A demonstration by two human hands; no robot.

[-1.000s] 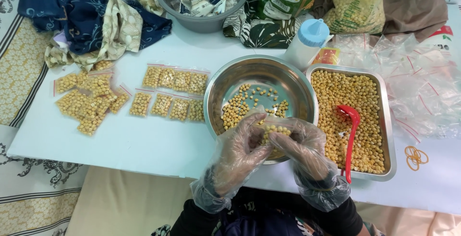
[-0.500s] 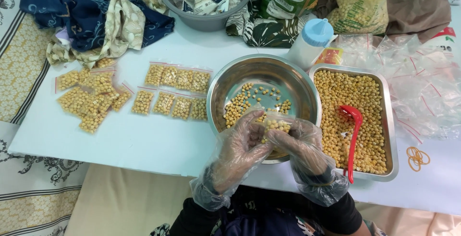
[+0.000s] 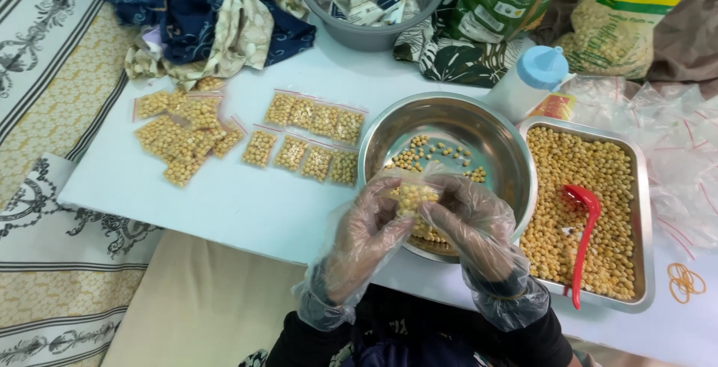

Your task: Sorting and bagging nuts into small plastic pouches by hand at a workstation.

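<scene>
My left hand (image 3: 365, 244) and my right hand (image 3: 473, 226), both in clear plastic gloves, hold a small clear bag of chickpeas (image 3: 413, 196) between their fingertips over the near rim of a steel bowl (image 3: 449, 124). The bowl holds a scatter of loose chickpeas. To its right stands a steel tray (image 3: 641, 210) full of chickpeas with a red spoon (image 3: 584, 221) lying in it. Several filled small bags (image 3: 314, 139) lie in rows on the white table (image 3: 224, 202) left of the bowl, with a looser pile (image 3: 183, 131) further left.
A grey tub (image 3: 366, 27) of packets stands at the back. A white bottle with a blue cap (image 3: 527, 79), large chickpea sacks (image 3: 621, 23), empty clear bags (image 3: 673, 150) and rubber bands (image 3: 684, 281) lie at the right. Crumpled blue and cream cloths (image 3: 202, 19) sit back left.
Both hands stay over the bowl's near rim with the small bag, working at its top; the fingers shifted slightly. Nothing else moved.
</scene>
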